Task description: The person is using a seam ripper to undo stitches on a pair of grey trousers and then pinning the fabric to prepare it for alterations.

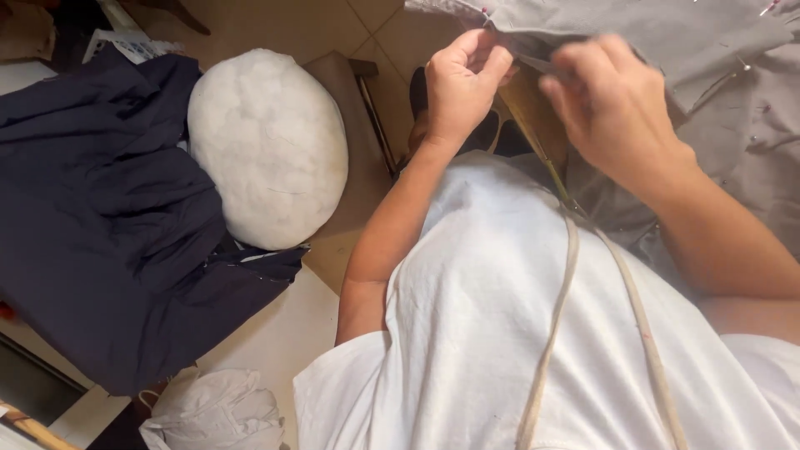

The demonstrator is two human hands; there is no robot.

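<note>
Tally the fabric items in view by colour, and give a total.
Grey cloth, pinched by the left hand and right hand: 1
Dark navy cloth: 1
White pad: 1
White bundle: 1
Total: 4

Two hands are seen, left hand [461, 83] and right hand [612, 104]; one grey cloth [717, 75], one dark cloth [100, 225], one white pad [267, 146] are counted.

Grey fabric [667, 50], wrinkled and studded with pins, hangs at upper right, its edge folded.
</note>
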